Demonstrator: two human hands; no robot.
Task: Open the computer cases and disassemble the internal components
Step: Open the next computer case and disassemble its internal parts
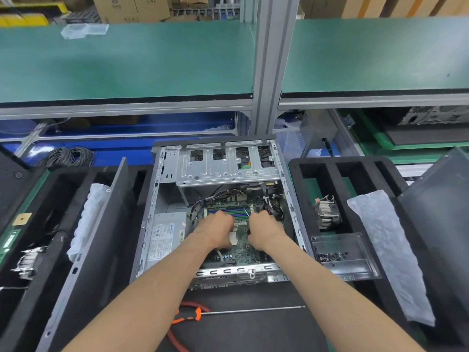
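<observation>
We see an open computer case (pixel 218 214) lying on its side, centre of the bench. Both hands reach onto its motherboard (pixel 237 246): our left hand (pixel 215 228) and right hand (pixel 264 231) have fingers curled down by the memory slots, though whether they grip anything we cannot tell. The board looks thin and fragile; hold its edges. A screwdriver (pixel 243 312) lies nearer us

Setting: electronics disassembly line in a factory or warehouse. Evidence: green anti-static shelf (pixel 127 59) on aluminium framing (pixel 269 72) above and beyond the hands; cardboard cartons (pixel 129 7) stacked behind it; black foam sorting trays (pixel 297 174) flanking the hands, right one holding a removed heatsink (pixel 327 212); screwdriver (pixel 241 312) nearer the body.
</observation>
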